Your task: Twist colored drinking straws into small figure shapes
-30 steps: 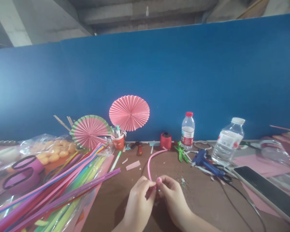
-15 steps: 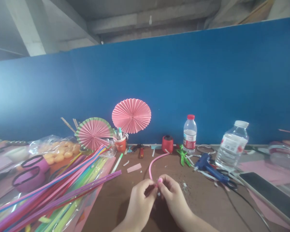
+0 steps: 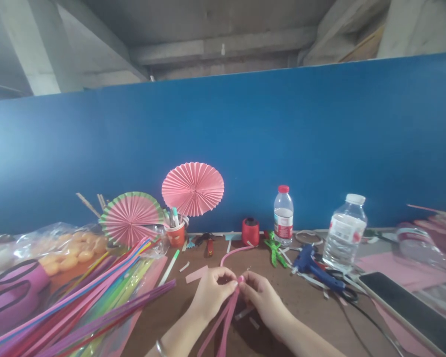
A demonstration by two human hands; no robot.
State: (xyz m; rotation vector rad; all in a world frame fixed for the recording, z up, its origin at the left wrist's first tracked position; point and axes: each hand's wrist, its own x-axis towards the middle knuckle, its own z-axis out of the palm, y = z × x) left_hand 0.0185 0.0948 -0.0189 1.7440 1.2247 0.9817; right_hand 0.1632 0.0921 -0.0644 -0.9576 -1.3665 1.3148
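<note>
Pink pipe cleaners (image 3: 228,317) hang in front of me, their strands running down toward the bottom of the head view. My left hand (image 3: 214,293) pinches them near the top, thumb against finger. From the other side my right hand (image 3: 262,298) grips the small pink looped end (image 3: 240,279), its fingertips nearly touching those of my left. A thin pink length (image 3: 233,252) curves up from behind my left hand toward a red round container (image 3: 250,231). How the strands join between the fingertips is hidden.
Bundled coloured pipe cleaners (image 3: 107,292) and purple-handled scissors (image 3: 17,292) lie left. Pink paper fans (image 3: 193,189) stand behind by a red pen cup (image 3: 176,234). To the right are two water bottles (image 3: 283,218), a blue glue gun (image 3: 317,267) and a phone (image 3: 412,310).
My hands have risen slightly relative to the table, and pink strands now hang below them toward me. The pinched end stays between the fingertips. The whole view has shifted a little.
</note>
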